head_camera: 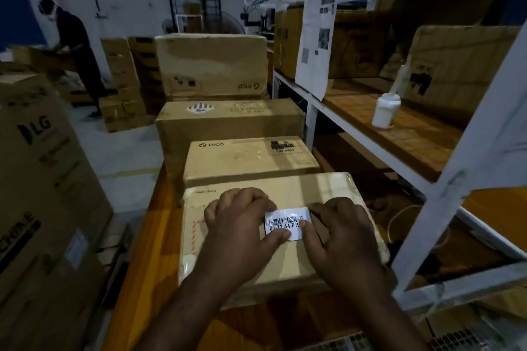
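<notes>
On top of the nearest carton, the person's left hand sat with its knuckles raised and fingers bent, the thumb lying across the lower left corner of a white barcode label. Whether that hand pinched the label's edge or only pressed it, I could not tell. The right hand lay flatter, fingers spread loosely over the cardboard, its thumb pressing the label's lower right part and its forefinger touching the upper right corner. The label lay flat between the two hands, near the middle of the taped cardboard box, which rested on an orange table.

Just behind that box stood a smaller PICO carton, then a longer carton and a tall one beyond it. A large LG carton stood to the left. To the right rose a white metal rack with a white bottle on its shelf and a printed sheet hanging from its frame. Far off at the left, another person bent over boxes.
</notes>
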The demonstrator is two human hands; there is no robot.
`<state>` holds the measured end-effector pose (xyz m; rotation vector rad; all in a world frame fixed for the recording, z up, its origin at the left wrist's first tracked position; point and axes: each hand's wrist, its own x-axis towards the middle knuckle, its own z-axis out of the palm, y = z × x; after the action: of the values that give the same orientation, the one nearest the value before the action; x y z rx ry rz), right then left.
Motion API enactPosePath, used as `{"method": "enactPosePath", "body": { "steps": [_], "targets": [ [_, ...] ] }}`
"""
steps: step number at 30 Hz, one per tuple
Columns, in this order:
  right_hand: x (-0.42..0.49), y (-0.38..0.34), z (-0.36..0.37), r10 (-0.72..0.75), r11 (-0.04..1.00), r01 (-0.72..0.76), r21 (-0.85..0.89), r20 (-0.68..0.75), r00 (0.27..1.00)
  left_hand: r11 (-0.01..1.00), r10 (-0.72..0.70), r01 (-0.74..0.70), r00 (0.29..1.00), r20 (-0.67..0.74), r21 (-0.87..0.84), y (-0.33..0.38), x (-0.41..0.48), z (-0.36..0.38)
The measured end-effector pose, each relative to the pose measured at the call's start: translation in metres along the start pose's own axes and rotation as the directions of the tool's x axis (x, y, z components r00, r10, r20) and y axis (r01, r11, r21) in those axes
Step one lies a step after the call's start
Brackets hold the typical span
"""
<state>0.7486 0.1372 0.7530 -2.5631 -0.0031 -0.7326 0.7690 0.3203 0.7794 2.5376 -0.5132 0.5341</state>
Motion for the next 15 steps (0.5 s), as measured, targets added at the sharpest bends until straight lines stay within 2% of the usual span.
{"method": "enactPosePath", "body": {
  "steps": [5, 10, 15],
  "targets": [
    [0.004, 0.002, -0.004, 0.015, 0.99, -0.014, 0.138, -0.002, 1.0, 0.999, 0.002, -0.007, 0.994, 0.107, 0.048, 0.004, 0.015, -0.007],
    [0.004, 0.003, -0.005, 0.002, 0.98, -0.01, 0.199, 0.037, 0.999, 0.991, 0.132, -0.129, 0.957, 0.258, -0.029, 0.01, 0.035, -0.006],
    [0.004, 0.005, -0.004, 0.029, 0.949, -0.039, 0.312, 0.037, 0.999, 0.984, 0.174, -0.163, 0.96, 0.219, -0.068, 0.006, 0.033, 0.0]
  ]
}}
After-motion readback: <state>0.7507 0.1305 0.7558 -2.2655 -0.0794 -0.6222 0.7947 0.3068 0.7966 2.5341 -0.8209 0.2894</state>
